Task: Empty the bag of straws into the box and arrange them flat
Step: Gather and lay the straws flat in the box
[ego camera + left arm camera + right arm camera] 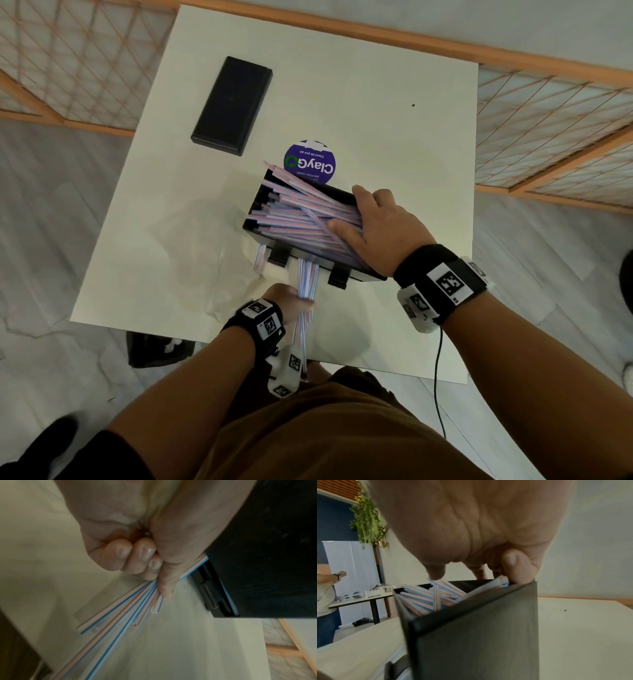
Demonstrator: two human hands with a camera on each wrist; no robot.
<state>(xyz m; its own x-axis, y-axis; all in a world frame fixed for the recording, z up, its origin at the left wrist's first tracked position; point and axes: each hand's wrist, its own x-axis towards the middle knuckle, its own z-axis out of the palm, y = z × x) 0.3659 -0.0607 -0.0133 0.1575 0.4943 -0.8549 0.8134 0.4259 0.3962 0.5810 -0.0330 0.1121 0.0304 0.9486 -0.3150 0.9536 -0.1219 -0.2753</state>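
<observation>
The black box (310, 219) stands on the white tabletop (376, 113), tilted up on its near side, and it is heaped with striped straws (301, 212). The right hand (380, 222) holds the box at its right end: the fingers curl over the far rim and the thumb lies on the pile, so its grip is closed on the box. The left hand (291, 301) is in front of the box, at the near edge of the tabletop, and its grip is closed around a small bundle of loose straws (306, 277). The main risk, in my judgement, is that the tilted box lets more straws slide over its low left end, where several tips already stick out past the corner. A few more lie outside by the hinges (279, 255). The bundle is held near one end, so single straws could slip out and fall past the tabletop edge. The clear bag (191, 240) lies slack to the left of the box and looks empty. Most straws in the box have their long axis along the length of the box, from left-far to right-near, but many cross at angles. The bundle instead points across the box, towards its near wall, so it must be turned before it can lie flat.
</observation>
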